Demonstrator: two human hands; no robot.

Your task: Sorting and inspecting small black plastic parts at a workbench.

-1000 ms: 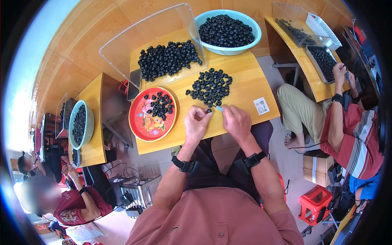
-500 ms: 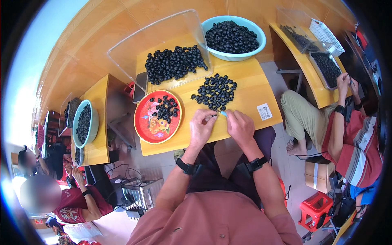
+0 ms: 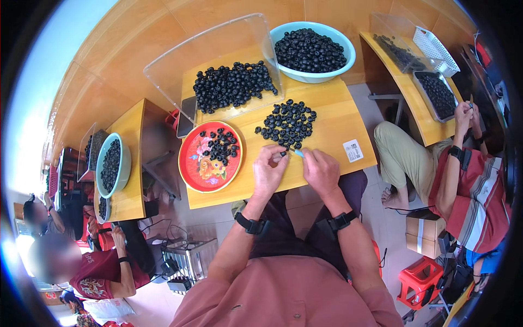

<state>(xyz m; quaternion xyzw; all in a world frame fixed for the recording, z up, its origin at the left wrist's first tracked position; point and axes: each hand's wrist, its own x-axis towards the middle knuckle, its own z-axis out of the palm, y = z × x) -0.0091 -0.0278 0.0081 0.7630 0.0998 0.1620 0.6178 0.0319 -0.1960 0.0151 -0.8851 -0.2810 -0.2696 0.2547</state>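
Note:
Between the fingertips of my left hand (image 3: pixel 267 173) is a small black round part (image 3: pixel 283 153), similar to the ringed ones on the table. My right hand (image 3: pixel 323 173) grips a slim tool with a light blue handle (image 3: pixel 298 153), its thin tip pointing at that part. Just beyond my fingers lies a loose pile of black round parts (image 3: pixel 287 121), many showing a hole in the middle. Left of my hands, a red flowered tray (image 3: pixel 188 163) holds several more black parts (image 3: pixel 220 146) with a rougher outline.
A clear plastic bin (image 3: pixel 204 38) lies open at the table's back with a heap of black parts (image 3: pixel 231 86). Beside it stands a full light blue basin (image 3: pixel 348 57). A dark phone (image 3: pixel 187 114) rests left, a white label (image 3: pixel 352 150) right. Co-workers sit at tables on both sides.
My left fingers have turned the black part slightly, so more of it shows. The right hand has shifted a little, with the tool tip still close to the part.

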